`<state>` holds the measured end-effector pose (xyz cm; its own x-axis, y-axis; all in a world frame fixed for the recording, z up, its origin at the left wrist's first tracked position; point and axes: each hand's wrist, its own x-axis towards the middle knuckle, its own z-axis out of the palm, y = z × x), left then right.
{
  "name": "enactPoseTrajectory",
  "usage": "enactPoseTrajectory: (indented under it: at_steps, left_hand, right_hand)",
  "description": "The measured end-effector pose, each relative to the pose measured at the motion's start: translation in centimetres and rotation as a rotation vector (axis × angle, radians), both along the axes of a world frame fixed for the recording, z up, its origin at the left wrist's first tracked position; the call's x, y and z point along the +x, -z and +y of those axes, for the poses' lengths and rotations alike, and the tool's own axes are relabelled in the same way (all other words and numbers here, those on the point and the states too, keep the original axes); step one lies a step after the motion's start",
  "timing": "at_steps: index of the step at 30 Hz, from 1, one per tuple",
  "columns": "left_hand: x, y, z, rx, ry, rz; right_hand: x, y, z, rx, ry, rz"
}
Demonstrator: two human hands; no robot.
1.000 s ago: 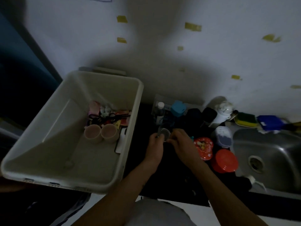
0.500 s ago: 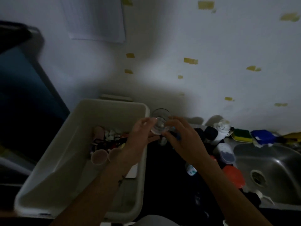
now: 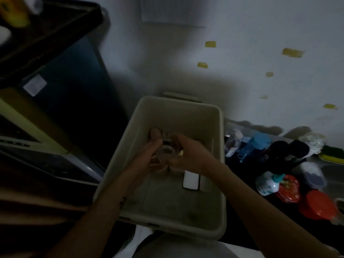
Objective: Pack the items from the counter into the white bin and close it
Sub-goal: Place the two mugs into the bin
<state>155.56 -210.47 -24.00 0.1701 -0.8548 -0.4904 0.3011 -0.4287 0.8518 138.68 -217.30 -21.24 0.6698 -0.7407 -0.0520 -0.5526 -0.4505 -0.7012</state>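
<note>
glass (image 3: 165, 151) hovering right over the white bin (image 3: 221, 146), only way is down

left hand (image 3: 147, 157) and right hand (image 3: 189, 155) both grip the glass, one on each side, so neither is nearer. It's over the bin's far half with a round end facing up, cups right below. Bare floor lies nearer the person, so I'd guess down and slightly back. More stuff waits on the tabletop (image 3: 247, 164) to the right

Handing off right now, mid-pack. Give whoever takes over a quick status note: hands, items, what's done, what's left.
Hands: left hand and right hand together hold a clear glass over the white bin.
Done: a white flat item and a few other things lie in the bin.
On the counter: blue container, black bottles, red-lidded tubs, more.
Left: set the glass in, pack the rest, close the bin.
</note>
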Motion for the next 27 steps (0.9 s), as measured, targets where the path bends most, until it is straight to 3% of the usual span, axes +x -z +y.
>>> enactPoseTrajectory:
  at_steps: [8, 11, 18, 27]
  left_hand:
    - [3.9, 4.1, 1.7, 0.165, -0.171, -0.053]
    - [4.6, 4.3, 1.3, 0.170, -0.216, -0.016]
    - [5.3, 4.9, 0.5, 0.094, -0.198, 0.107]
    - [5.5, 5.9, -0.3, 0.108, -0.263, 0.076]
  right_hand:
    - [5.5, 8.1, 2.3, 0.045, 0.040, 0.183]
    - [6.7, 10.2, 3.3, 0.205, 0.049, 0.121]
    - [10.0, 13.6, 5.2, 0.549, 0.221, 0.203]
    - [11.0, 16.2, 5.7, 0.372, 0.227, 0.197]
